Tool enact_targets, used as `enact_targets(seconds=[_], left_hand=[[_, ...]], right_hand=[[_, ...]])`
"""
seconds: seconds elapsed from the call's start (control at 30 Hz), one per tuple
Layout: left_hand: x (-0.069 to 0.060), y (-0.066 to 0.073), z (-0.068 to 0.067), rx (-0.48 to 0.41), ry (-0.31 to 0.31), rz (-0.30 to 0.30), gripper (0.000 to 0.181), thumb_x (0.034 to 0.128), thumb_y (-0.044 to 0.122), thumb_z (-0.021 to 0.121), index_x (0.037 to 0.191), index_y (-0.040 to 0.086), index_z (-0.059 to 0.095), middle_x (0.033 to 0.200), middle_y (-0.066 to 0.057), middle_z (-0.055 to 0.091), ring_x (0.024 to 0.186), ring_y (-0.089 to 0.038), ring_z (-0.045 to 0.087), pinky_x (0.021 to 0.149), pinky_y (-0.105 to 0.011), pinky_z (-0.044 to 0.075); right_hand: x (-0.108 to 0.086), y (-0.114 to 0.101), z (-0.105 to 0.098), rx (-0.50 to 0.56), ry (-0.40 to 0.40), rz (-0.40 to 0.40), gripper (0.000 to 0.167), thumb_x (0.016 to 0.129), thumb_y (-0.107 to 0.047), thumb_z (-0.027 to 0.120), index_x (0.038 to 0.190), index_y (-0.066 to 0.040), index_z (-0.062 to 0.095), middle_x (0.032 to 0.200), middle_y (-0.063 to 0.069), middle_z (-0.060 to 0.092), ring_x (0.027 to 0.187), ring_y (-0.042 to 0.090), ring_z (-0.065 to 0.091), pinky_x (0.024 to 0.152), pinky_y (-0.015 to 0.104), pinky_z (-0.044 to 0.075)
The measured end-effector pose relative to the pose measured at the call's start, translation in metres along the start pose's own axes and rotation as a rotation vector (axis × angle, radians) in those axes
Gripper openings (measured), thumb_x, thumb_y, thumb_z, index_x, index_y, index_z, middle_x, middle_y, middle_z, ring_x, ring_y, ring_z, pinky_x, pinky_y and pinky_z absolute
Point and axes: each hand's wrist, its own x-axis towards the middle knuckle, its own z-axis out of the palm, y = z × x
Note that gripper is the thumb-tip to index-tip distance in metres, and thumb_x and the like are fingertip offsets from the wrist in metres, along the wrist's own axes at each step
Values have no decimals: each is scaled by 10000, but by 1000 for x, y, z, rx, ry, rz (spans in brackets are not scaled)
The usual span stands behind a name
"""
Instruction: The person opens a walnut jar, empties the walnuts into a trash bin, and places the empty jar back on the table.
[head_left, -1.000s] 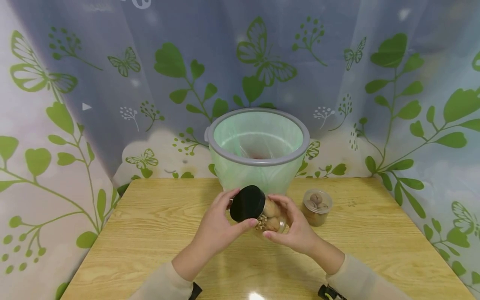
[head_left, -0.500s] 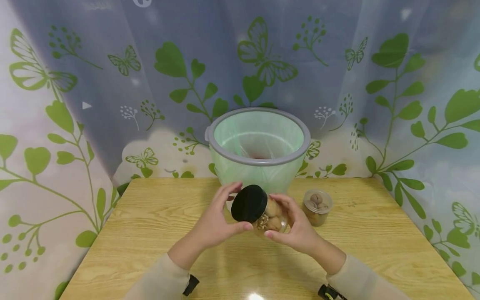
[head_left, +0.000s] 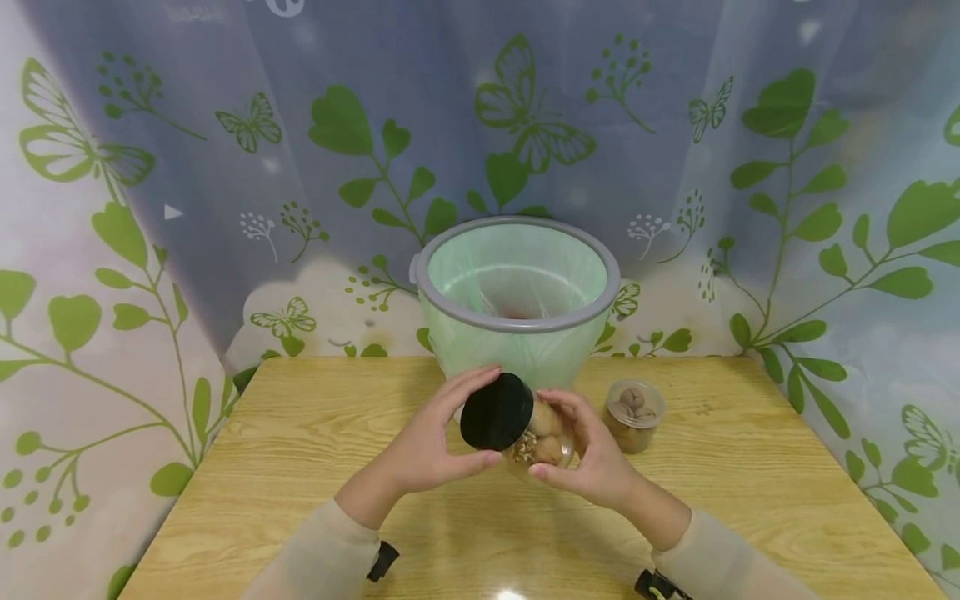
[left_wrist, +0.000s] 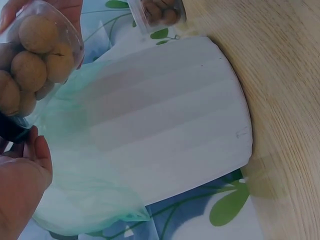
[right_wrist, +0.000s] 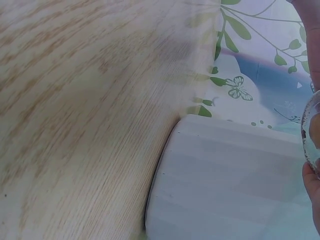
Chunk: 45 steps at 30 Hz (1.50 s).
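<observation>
Two bare hands are sharing one jar [head_left: 551, 435] here: the left hand [head_left: 427, 442] is curving thumb and fingers around the edge of its black lid [head_left: 495, 412], and the right hand [head_left: 600, 458] is wrapping around the clear body. Neither is spreading wide; each is opening only about as far as its part of the jar. The jar is tilting over the table [head_left: 300, 433], lid end toward the left hand, right in front of the bin [head_left: 525, 326].

Counting up: one jar, one lid, one bin, one small tub [head_left: 632, 433] sitting to the right of the bin, with at least three brown nuts showing inside. Two black straps [head_left: 382, 561] are poking out at the sleeves.

The left wrist view is giving the best nut count: I'm making out at least seven round nuts [left_wrist: 28, 70] in the jar, while from the head only a few are showing. That wrist view is also catching the pale ribbed bin wall and the green liner [left_wrist: 100, 185] hanging over it. Only the head view is looking down inside, where something reddish is lying at the bottom, too unclear to name. The right wrist view is catching just a sliver of jar.
</observation>
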Motion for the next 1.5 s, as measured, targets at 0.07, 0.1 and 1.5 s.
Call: enact_targets(seconds=[0.07, 0.1, 1.5], left_hand=[[0, 0, 0, 16, 6, -15, 857, 845, 294, 820, 1562, 200, 361, 1591, 14, 329, 1464, -211, 295, 1137, -570, 292], [0, 0, 1, 23, 10, -27, 860, 844, 310, 821, 1563, 205, 361, 1586, 20, 333, 1458, -203, 302, 1135, -563, 299], [0, -3, -4, -9, -11, -86, 902, 816, 336, 853, 1564, 240, 360, 1580, 22, 358, 1431, -225, 362, 1107, -561, 342]], right_hand=[[0, 0, 0, -4, -1, 1, 808, 782, 63, 812, 1440, 64, 343, 1425, 20, 497, 1237, 140, 525, 1009, 250, 437], [0, 0, 0, -5, -1, 1, 809, 779, 68, 811, 1440, 64, 344, 1425, 19, 498, 1235, 139, 526, 1007, 249, 438], [0, 2, 1, -6, -2, 0, 811, 775, 85, 806, 1443, 62, 348, 1440, 16, 488, 1261, 137, 512, 1039, 247, 417]])
